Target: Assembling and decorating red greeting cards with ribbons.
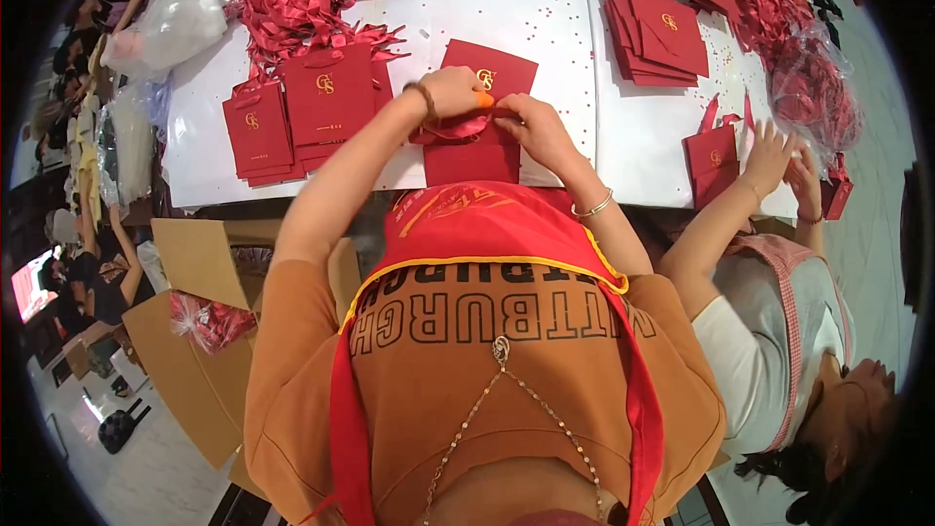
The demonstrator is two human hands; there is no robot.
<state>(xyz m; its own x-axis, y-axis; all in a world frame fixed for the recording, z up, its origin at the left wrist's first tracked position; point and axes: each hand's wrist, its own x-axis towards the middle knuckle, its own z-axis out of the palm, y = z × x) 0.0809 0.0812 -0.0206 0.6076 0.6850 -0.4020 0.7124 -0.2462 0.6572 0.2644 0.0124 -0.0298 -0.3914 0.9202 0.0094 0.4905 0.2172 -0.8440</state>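
Note:
A red paper gift bag (pixel 472 164) with a gold emblem lies on the white table right in front of me. A red ribbon (pixel 469 127) crosses its middle. My left hand (pixel 454 95) is closed at the ribbon on the left side of the bag, with something orange on one finger. From the right, my right hand (pixel 542 134) pinches the ribbon between thumb and fingers. Both hands are over the bag, close together. The fingertips are partly hidden, and the ribbon's ends cannot be made out.
Stacked red bags (pixel 331 102) stand left of my hands, below a heap of red ribbons (pixel 292 0). More bags (pixel 657 34) lie right. A co-worker's hands (pixel 769 158) are beside another bag (pixel 712 161). An open cardboard box (pixel 185 360) sits below left.

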